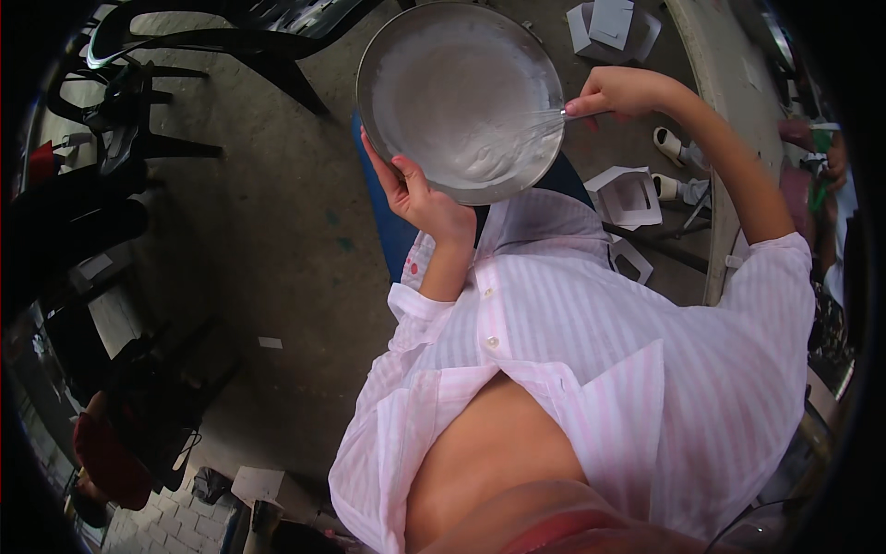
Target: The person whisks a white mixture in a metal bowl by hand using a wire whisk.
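A wide round metal bowl [367, 92] sits at the top middle, over my lap. Inside it lies a pale, smooth white mixture [443, 74], with ripples and a small mound at the lower right. My left hand [432, 208] grips the bowl's lower left side, thumb at the rim and fingers along the outside. From the right, my right hand [620, 92] is closed round the handle of a wire whisk [540, 125]. The whisk lies slanted over the right rim, its wires reaching into the mixture; the wire ends are hard to make out.
Dark plastic chairs [175, 42] stand at the upper left. White cardboard boxes [637, 198] lie on the concrete floor [277, 231] at the right, beside a long table edge [729, 129]. Someone's feet in light slippers [668, 144] show there. A person in red [111, 452] is at the lower left.
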The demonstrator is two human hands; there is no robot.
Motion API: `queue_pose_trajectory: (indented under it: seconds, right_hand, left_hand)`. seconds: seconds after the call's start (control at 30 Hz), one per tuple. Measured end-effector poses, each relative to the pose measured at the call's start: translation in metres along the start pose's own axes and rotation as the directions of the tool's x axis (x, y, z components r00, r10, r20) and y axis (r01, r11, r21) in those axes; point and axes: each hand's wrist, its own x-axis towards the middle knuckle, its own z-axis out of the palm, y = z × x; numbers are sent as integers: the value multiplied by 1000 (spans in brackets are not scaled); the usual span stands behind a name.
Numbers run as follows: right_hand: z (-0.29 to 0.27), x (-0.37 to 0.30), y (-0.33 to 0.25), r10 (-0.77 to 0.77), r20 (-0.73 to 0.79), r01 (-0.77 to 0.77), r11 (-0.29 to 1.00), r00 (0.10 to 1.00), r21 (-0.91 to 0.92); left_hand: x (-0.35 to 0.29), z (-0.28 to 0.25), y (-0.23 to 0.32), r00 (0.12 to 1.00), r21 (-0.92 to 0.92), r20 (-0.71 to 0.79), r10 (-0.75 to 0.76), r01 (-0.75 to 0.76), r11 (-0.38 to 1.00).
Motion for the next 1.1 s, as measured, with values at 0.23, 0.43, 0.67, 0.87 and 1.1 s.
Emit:
queue_pose_trajectory:
  seconds: [0.23, 0.43, 0.67, 0.87, 1.1]
  right_hand:
    - [-2, 15, 4, -178, -291, 183, 983, 940, -12]
    - [26, 0, -16, -167, -53, 172, 982, 984, 85]
    - [14, -27, -53, 23, 123, -35, 995, 992, 91]
    - [27, 1, -22, -269, -211, 278, 960, 940, 16]
    - [17, 12, -8, -266, -510, 281, 958, 818, -48]
  left_hand:
    - [-2, -1, 0, 999, -20, 43, -10, 11, 1000]
    - [-2, 2, 4, 1000, -1, 18, -11, 11, 1000]
    - [-2, -1, 2, 1000, 37, -20, 11, -11, 999]
    - [-3, 1, -1, 998, 31, 50, 35, -36, 999]
    - [-5, 1, 2, 999, -12, 46, -9, 10, 1000]
